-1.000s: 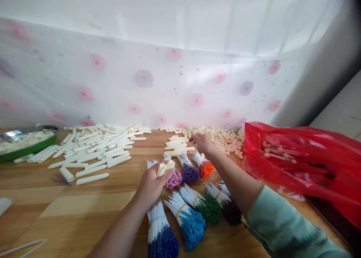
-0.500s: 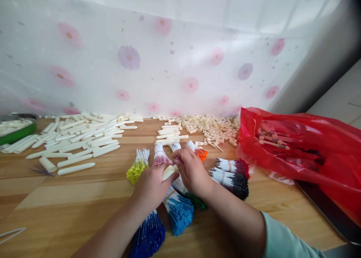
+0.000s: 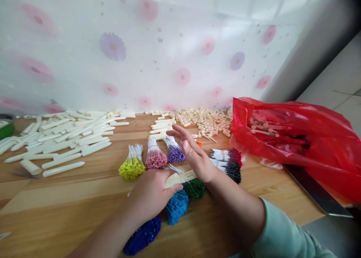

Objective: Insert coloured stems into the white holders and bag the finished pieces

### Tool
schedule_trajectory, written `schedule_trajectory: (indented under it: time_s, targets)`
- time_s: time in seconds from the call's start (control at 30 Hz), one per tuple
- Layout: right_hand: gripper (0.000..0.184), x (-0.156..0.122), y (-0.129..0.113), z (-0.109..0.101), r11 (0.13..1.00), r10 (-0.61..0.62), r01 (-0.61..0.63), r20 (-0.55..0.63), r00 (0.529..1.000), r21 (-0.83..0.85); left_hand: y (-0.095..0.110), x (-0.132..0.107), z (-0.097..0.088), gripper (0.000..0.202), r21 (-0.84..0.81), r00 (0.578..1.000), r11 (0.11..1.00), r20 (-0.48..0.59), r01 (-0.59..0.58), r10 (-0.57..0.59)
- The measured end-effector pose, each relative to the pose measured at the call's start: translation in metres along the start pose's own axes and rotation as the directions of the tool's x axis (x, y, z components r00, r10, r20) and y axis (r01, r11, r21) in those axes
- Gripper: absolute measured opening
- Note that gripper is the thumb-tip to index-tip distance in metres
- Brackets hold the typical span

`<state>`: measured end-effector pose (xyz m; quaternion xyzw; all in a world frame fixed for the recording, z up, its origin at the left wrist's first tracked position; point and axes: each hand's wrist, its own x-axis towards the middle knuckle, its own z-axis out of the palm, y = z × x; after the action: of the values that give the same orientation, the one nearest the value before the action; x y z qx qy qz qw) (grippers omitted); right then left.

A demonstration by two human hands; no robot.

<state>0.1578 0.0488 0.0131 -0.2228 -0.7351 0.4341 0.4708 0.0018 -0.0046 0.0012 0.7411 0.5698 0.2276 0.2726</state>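
Observation:
My left hand (image 3: 150,196) is closed around a cream plastic tube (image 3: 176,179) whose open end points right. My right hand (image 3: 193,156) is held flat with its fingers stretched out, the heel of the palm pressed against the tube's end. Under and around both hands lie bundles of thin white sticks with coloured tips: yellow (image 3: 131,167), pink (image 3: 155,158), purple (image 3: 174,153), green (image 3: 194,187), light blue (image 3: 176,206), dark blue (image 3: 142,235), black (image 3: 229,169) and red (image 3: 227,155). An orange bundle (image 3: 199,143) peeks out behind my right fingers.
Several cream tubes (image 3: 62,138) are spread over the wooden table (image 3: 70,198) at the left. A heap of small cream caps (image 3: 204,119) lies by the flowered wall covering (image 3: 158,55). A red plastic bag (image 3: 296,138) holding more parts sits at the right. A green tray (image 3: 5,127) is at the far left.
My right hand came back from the cap heap to the tube in my left hand, pinched at its end, and now presses on it with an open palm. The camera tilted down.

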Motion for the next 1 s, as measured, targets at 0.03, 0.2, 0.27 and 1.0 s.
schedule_trajectory:
  time_s: [0.03, 0.2, 0.27, 1.0]
  targets:
    - [0.049, -0.001, 0.001, 0.003, 1.0, -0.016, 0.016, -0.009, 1.0, -0.024, 0.0, 0.0, 0.0, 0.019, -0.006, 1.0, 1.0, -0.005, 0.007, -0.007]
    - [0.047, -0.005, 0.008, 0.008, 1.0, -0.027, 0.027, -0.052, 0.998, 0.006, 0.0, -0.001, -0.002, 0.017, 0.041, 1.0, 0.999, -0.016, 0.025, -0.024]
    - [0.045, -0.004, 0.012, 0.008, 0.999, 0.01, -0.006, -0.088, 0.996, 0.047, 0.001, -0.002, -0.002, 0.018, 0.066, 1.0, 0.998, 0.012, 0.019, -0.02]
    - [0.029, -0.005, 0.022, 0.017, 0.99, -0.04, 0.012, -0.205, 0.978, -0.138, -0.002, 0.002, -0.003, 0.025, 0.336, 1.0, 0.942, -0.029, 0.02, -0.01]
